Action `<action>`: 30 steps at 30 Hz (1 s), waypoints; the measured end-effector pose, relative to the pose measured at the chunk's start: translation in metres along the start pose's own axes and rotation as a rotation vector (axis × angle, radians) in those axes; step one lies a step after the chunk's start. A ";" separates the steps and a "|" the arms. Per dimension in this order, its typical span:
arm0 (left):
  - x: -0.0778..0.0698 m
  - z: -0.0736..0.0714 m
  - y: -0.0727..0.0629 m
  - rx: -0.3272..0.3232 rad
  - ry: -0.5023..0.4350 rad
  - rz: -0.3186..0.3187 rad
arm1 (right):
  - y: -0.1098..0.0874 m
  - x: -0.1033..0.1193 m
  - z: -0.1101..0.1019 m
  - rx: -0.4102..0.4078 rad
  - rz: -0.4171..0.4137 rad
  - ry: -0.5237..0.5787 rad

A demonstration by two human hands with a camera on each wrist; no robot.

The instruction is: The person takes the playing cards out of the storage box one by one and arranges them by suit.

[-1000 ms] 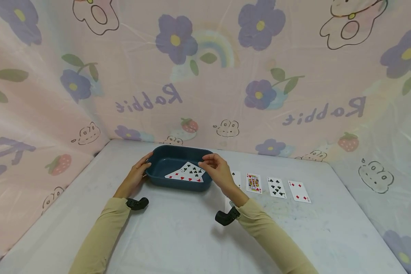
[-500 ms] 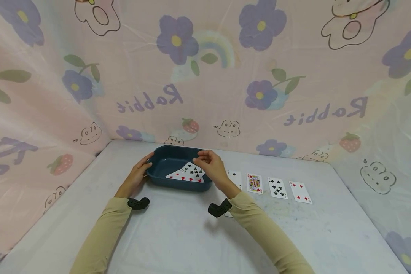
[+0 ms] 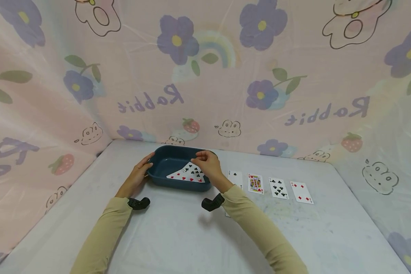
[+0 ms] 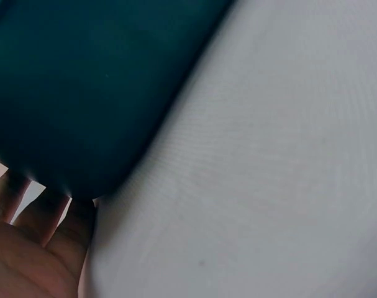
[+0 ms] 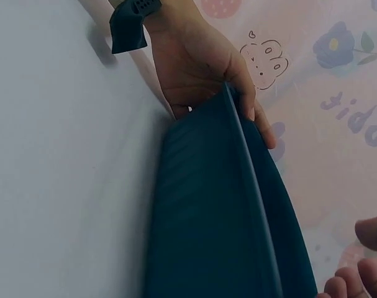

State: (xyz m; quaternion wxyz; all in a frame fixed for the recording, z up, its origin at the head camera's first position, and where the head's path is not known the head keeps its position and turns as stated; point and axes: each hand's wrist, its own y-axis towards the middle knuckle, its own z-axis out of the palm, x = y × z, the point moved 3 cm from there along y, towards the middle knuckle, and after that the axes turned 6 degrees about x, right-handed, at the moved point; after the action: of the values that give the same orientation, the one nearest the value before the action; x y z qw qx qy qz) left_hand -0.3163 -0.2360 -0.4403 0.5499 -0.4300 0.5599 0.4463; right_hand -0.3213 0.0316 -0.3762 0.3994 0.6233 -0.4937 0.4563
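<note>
Dark blue and round-cornered, a tray (image 3: 179,185) towards the far side of the bench (image 3: 164,236); hard to tell whether resting flat or slightly raised. Likely light, stiff and smooth, perhaps a little slippery; best taken by the rim at the short ends. Held at the left end by the left hand (image 3: 137,175), grip closed about the rim and outer wall. Inside, overlapped face up near the front wall, playing cards (image 3: 187,176): thin, bendy, probably slick, easiest pinched by an edge. Over the right end, the right hand (image 3: 210,167), grip narrow, thumb and fingers bent, no card visible between them.

To the right of the tray, apart in a face-up row: a spades card (image 3: 235,178) partly hidden by the right wrist, a king card (image 3: 255,183), a clubs card (image 3: 279,188), a diamonds card (image 3: 302,192). Beneath, a white covering, faintly smudged below the row. Behind and at both sides, creased pink cloth (image 3: 205,110) printed with purple flowers, strawberries and rabbits.
</note>
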 end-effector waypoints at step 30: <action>-0.001 -0.001 0.000 0.015 0.048 0.006 | 0.025 -0.025 0.016 -0.108 0.200 -0.140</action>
State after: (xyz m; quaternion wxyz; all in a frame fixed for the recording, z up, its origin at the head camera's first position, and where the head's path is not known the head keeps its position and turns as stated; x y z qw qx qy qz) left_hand -0.3160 -0.2366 -0.4395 0.5380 -0.4347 0.5778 0.4332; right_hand -0.3454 0.0176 -0.4030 0.3496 0.5787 -0.6040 0.4220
